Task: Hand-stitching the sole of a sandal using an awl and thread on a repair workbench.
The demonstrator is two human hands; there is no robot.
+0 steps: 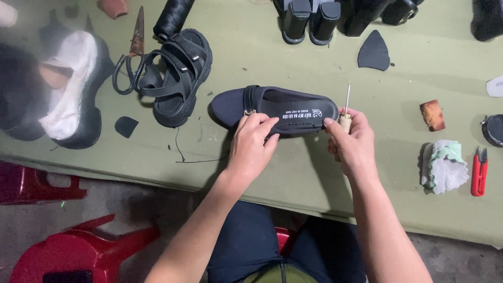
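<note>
A dark navy slip-on shoe [272, 107] lies on its side on the green table [293, 57], its insole with white print facing me. My left hand [252, 142] pinches the shoe's near edge around the middle, by a small metal buckle. My right hand [352, 141] grips an awl with a pale wooden handle [345, 121] and a thin metal needle pointing up. The right fingertips also touch the shoe's heel end.
A black strappy sandal [175, 78], old scissors [137, 34] and a black thread spool [172, 18] lie at the upper left. Right of the hands are a crumpled cloth [444, 165], red thread snips [479, 172] and a brown block [432, 115]. Red plastic stools [78, 251] stand below the table.
</note>
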